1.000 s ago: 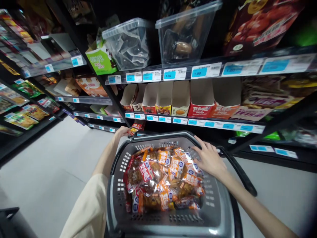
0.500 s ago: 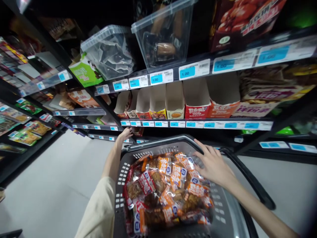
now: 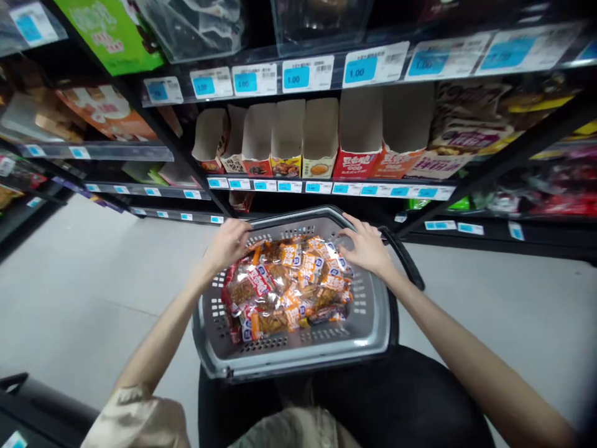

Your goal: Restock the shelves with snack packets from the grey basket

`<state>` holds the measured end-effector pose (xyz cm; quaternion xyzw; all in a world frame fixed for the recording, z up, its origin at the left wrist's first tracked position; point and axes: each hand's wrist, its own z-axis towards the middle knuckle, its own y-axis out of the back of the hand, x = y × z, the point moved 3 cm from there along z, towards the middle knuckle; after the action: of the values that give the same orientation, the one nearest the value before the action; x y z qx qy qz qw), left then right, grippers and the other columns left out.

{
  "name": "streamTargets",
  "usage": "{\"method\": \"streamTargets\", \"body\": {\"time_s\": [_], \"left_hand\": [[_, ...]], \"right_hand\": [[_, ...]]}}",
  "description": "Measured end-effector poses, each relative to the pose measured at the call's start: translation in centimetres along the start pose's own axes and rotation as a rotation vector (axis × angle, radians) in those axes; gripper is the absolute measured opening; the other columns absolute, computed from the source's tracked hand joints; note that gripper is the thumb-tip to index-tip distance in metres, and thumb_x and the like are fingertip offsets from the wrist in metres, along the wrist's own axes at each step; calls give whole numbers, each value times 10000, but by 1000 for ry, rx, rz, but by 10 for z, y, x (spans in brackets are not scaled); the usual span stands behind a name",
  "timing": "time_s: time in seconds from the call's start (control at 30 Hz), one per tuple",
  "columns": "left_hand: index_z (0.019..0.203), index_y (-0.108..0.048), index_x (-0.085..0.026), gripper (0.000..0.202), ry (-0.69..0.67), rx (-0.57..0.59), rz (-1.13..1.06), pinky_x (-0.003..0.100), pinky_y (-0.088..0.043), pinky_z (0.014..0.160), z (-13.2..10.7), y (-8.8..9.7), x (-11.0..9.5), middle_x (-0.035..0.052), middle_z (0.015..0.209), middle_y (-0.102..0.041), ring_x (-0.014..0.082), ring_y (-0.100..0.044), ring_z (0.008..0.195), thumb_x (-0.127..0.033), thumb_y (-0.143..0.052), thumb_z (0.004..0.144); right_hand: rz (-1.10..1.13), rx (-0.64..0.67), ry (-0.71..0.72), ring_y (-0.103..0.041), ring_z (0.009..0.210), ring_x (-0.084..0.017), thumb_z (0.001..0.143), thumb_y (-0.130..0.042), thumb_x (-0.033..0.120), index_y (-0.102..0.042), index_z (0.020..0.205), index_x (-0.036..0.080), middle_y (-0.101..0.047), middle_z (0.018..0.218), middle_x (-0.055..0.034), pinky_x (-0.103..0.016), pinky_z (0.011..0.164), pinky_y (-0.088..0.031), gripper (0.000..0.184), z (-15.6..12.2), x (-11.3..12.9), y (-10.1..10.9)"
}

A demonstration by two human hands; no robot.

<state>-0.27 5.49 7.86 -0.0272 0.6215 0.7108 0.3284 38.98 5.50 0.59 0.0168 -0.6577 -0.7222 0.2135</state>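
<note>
A grey shopping basket (image 3: 298,361) is in front of my lap, below the shelves. Inside it lies a heap of shiny snack packets (image 3: 289,286) with orange, red and white labels. My left hand (image 3: 228,244) is closed over the rim at the far left corner. At the far right, my right hand (image 3: 367,247) grips the rim, thumb on the inner side and fingers reaching over the outside. The basket's black handle (image 3: 407,261) is folded outward beyond the right side.
Ahead, a row of open-fronted cardboard boxes (image 3: 319,140) stands on a low shelf above a strip of price tags (image 3: 321,187). More snack bags (image 3: 471,130) lie at its right end. Dark shelving continues to the left, and pale floor (image 3: 116,267) shows on both sides.
My left hand has come from beyond the basket, near the shelf edge, back onto the rim. The view has tilted down, showing the whole basket. My right hand stays on the rim.
</note>
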Motion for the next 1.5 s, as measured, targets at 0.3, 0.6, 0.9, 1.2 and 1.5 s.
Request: {"method": "streamTargets", "body": {"time_s": [0.3,0.6,0.9,1.2,1.5], "left_hand": [[1133,-755,-233,430,275,536,-74,546,-488,1040,-64,-117,-25,231,1289,-741,480,-664,1248,-352,-858,732],[1170,-715,-211,248,27,225,-7,436,-503,1039,-47,-90,-73,173,1165,-749,340,-678,1156,-230,-557,979],[1391,-670,-211,674,59,69,-547,446,-476,1133,-71,-91,-62,149,1360,-724,365,-656,1280,-457,-860,793],[977,-808,-171,377,412,-187,-1086,383,-583,924,-67,-77,-50,95,1005,-828,292,-765,949,-398,-921,698],[998,-743,-167,470,692,-494,-1591,358,-606,868,-66,-68,-30,57,929,-807,237,-775,884,-383,-936,628]], "right_hand": [[-87,94,-48,-473,1412,-403,856,-626,184,-760,1250,179,-362,1732,-105,-571,1150,-396,416,-3,14,6],[-173,534,0,-605,1364,-399,801,-702,24,-801,1142,163,-696,1395,-225,-519,1144,-430,381,-27,84,-7],[442,455,96,-721,917,-229,882,-740,288,-807,944,211,-804,950,-42,-310,888,-530,120,-15,132,6],[585,23,-465,-698,1199,-270,973,-599,506,-673,1249,196,-726,1315,-146,-363,1006,-546,422,-5,143,-34],[346,308,-548,-713,774,-219,736,-802,274,-745,875,172,-735,734,-18,-273,710,-526,182,-22,102,-65]]}}
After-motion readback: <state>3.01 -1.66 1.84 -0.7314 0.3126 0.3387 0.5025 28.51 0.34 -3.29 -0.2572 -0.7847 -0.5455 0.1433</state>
